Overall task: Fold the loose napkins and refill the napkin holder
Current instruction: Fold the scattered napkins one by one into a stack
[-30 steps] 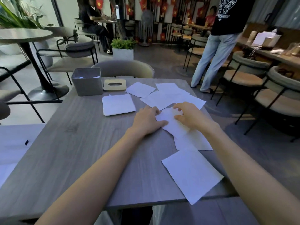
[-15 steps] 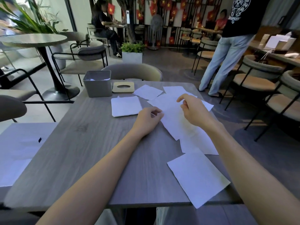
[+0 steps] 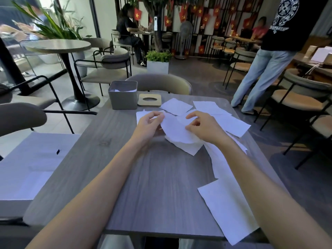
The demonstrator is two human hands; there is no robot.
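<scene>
Café, grey wood table [image 3: 152, 186], walking it left to right.

Far left, off the table: white open box [image 3: 32, 168], not involved.

Back-left corner of the table: napkin holder [image 3: 123, 97], lid off, a bit of white showing inside, fill level can't tell. Wooden lid [image 3: 149, 100] lies flat just beside it on the right.

Folded pile [image 3: 141, 116] sits in front of the holder, partly behind the left hand [image 3: 148, 125].

Change: a second ago both hands were pressed flat on one sheet on the table. Now that sheet, the held napkin [image 3: 176, 132], is lifted and bowed between them. Left hand pinches its upper left edge, right hand [image 3: 204, 129] pinches its right side, and the hands are apart with the sheet spanning the gap. My read: flattening is done and the fold on this one is starting. Nothing is going into the holder yet.

Right of the hands: loose napkins [image 3: 231, 123] spread flat and overlapping, out to the nearest sheet [image 3: 226, 209], which hangs over the front edge.

Counts:
- holder: 1
- lid: 1
- folded pile: 1, sheets in it can't tell
- napkin in hand: 1
- loose flat sheets: about 6, overlaps make it fuzzy

Task is early: most sheets unfolded, refill not begun.
</scene>
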